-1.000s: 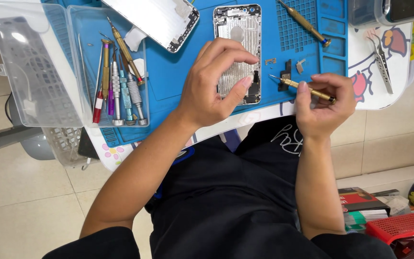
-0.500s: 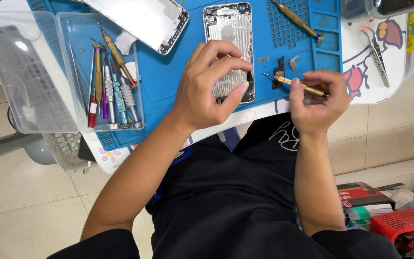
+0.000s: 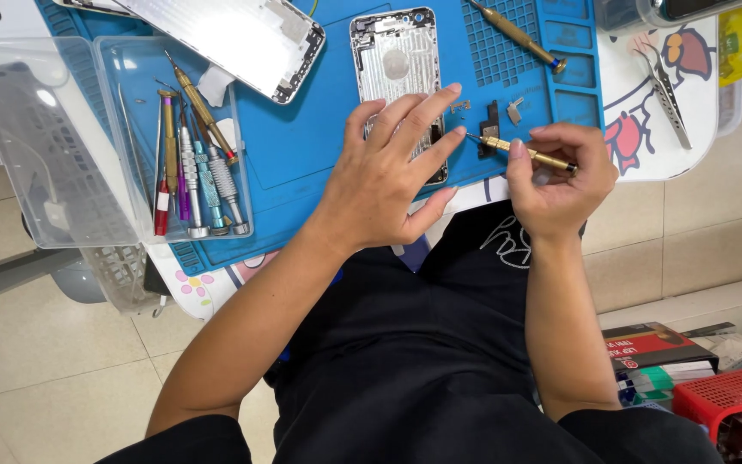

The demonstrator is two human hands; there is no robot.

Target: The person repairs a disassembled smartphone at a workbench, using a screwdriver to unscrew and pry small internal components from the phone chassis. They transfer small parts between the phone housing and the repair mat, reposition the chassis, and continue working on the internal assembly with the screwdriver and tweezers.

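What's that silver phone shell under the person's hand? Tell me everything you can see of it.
The phone shell is an opened rear housing of silvery metal, lying flat with its inside facing up on the blue work mat. It is a rounded rectangle with a round mark near the middle and small fittings along its top edge. No screen or board covers it. The left hand rests spread over its lower half, hiding that part. The tip of a brass screwdriver, held in the right hand, points toward its lower right corner.

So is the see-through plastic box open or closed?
Open. The clear plastic box has its lid flipped out flat to the left, and the screwdrivers lie uncovered in the tray.
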